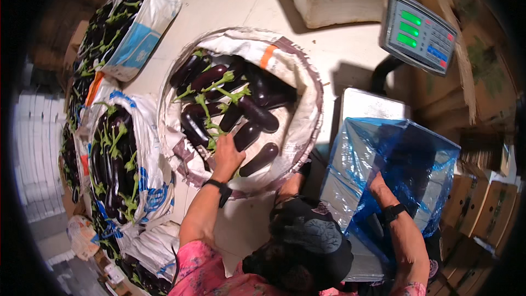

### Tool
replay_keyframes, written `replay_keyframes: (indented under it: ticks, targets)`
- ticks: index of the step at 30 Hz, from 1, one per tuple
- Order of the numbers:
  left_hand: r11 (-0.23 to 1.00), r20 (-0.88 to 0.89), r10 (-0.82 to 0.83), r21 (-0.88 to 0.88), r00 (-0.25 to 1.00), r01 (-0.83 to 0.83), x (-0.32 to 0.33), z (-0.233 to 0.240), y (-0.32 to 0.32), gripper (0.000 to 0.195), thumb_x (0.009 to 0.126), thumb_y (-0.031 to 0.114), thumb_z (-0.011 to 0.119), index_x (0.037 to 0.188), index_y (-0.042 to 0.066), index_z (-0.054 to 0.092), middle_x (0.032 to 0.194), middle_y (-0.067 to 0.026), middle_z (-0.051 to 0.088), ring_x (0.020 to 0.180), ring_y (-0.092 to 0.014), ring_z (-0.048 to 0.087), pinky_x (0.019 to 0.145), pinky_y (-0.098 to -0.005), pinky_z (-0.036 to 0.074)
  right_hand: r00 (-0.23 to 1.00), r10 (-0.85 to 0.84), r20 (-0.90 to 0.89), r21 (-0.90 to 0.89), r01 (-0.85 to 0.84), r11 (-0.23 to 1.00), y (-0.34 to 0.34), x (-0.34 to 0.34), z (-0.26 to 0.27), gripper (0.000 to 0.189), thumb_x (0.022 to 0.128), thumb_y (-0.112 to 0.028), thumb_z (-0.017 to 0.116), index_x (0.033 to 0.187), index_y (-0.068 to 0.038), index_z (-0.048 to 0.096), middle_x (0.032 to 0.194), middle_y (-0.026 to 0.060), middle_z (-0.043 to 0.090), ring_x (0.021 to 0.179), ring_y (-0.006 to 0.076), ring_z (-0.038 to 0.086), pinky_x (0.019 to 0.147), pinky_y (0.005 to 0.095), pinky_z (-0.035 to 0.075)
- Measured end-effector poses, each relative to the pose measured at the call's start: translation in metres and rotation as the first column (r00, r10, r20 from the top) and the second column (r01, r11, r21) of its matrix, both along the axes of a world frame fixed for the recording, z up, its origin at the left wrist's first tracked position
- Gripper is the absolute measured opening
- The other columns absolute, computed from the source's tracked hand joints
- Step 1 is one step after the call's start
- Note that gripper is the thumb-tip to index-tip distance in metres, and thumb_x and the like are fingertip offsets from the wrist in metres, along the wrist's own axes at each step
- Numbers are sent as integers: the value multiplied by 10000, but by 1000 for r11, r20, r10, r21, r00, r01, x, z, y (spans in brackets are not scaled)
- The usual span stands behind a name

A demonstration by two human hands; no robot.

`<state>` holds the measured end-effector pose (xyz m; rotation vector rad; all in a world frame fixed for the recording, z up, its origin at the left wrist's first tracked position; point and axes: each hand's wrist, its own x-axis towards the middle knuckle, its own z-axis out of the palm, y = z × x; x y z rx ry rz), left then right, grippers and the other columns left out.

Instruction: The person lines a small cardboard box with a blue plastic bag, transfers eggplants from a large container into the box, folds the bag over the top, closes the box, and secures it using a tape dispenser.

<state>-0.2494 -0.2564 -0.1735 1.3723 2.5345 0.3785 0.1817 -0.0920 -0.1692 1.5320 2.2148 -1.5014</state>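
A woven sack with rolled-down sides holds several dark purple eggplants with green stems. My left hand reaches over its near edge and touches the green stem end of an eggplant; whether the fingers have closed on it is hidden. Another eggplant lies just right of that hand. My right hand is at the inner left side of a box lined with a blue plastic bag; its fingertips are hard to make out against the plastic. The box sits beside a weighing scale's platform.
The scale's lit display stands behind the box. More sacks of eggplants line the left side. A white foam box is at the back, and cardboard boxes are stacked at the right.
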Motion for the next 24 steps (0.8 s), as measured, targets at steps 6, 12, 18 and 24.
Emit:
replay_keyframes:
  ticks: [6, 12, 18, 24]
  targets:
    - [916, 480, 158, 254, 863, -309, -15, 72, -11, 488, 690, 34, 751, 1125, 23, 529, 972, -31, 590, 789, -100, 561, 637, -223, 465, 978, 36, 205, -73, -21, 997, 19, -25, 121, 485, 867, -345, 567, 1129, 63, 560, 1081, 295, 607, 1038, 423, 580, 872, 436, 473]
    - [711, 754, -319, 591, 573, -381, 50, 223, 69, 582, 778, 60, 636, 1307, -8, 404, 1196, -114, 541, 1072, -199, 555, 971, -341, 426, 933, -230, -276, -209, 175, 962, 24, -28, 264, 458, 870, -317, 646, 1187, 6, 578, 1020, 149, 669, 954, 187, 624, 837, 334, 500]
    - [552, 467, -834, 722, 296, 417, 180, 296, 140, 872, 687, 72, 773, 1428, 43, 314, 1186, -117, 547, 976, -205, 590, 794, -310, 516, 775, -257, -577, 163, 417, 894, -16, -70, 330, 703, 753, -221, 777, 1280, 24, 381, 1153, 151, 570, 1086, 236, 560, 948, 369, 453]
    - [698, 803, -583, 419, 122, 581, 153, 268, 129, 455, 815, 24, 657, 1258, 22, 551, 1014, -91, 653, 940, -139, 615, 827, -264, 502, 683, -614, -396, -281, 546, 789, -22, -28, 308, 480, 821, -307, 659, 1166, -32, 469, 939, 55, 566, 828, 139, 579, 730, 282, 475]
